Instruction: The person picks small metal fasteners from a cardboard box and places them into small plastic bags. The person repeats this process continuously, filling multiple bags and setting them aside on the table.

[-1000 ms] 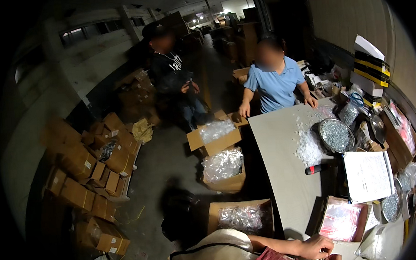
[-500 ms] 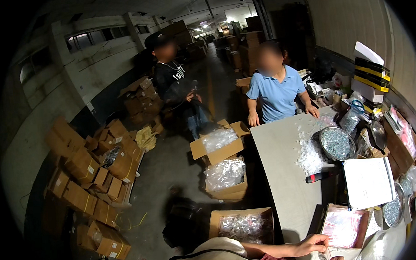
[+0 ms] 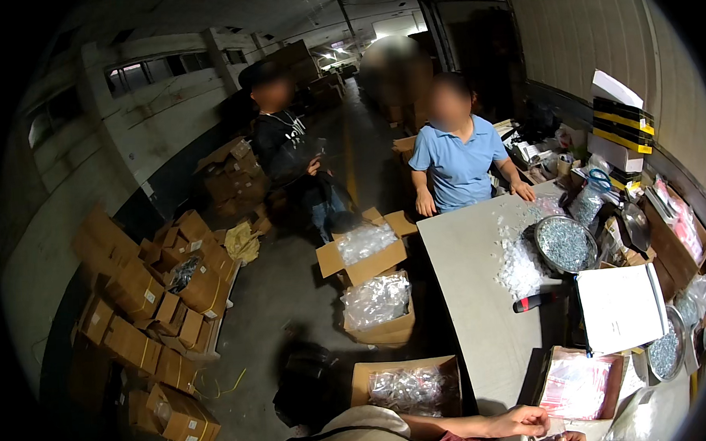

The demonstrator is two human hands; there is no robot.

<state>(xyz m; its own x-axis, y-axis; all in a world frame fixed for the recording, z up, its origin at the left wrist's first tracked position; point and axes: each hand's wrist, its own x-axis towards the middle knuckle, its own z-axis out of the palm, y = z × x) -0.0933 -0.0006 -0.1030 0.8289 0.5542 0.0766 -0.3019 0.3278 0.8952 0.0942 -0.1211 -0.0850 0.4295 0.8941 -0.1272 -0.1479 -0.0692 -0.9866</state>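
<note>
At the table's lower edge, my left hand (image 3: 525, 420) has its fingers pinched together; what they hold, if anything, is too small to make out. Just below it my right hand (image 3: 571, 439) shows only in part at the picture's edge, its fingers closed by a small shiny piece (image 3: 542, 439) whose kind I cannot tell. Right beyond both hands stands an open carton of clear plastic bags with pink-red stripes (image 3: 574, 384). Farther up the table are a heap of small white pieces (image 3: 519, 264) and a round metal bowl of small shiny metal parts (image 3: 567, 244).
A white paper sheet (image 3: 623, 309), a red-and-black handle (image 3: 534, 302) and a second bowl of metal parts (image 3: 666, 347) lie on the right. Cartons of bagged items (image 3: 407, 387) stand left of the table (image 3: 458, 271). A person in blue (image 3: 457, 169) and one in black (image 3: 287, 148) stand beyond.
My hands have shifted: the left fingers no longer show the clear film held up between them, and more of the right hand and the shiny piece is visible. The whole view has moved slightly.
</note>
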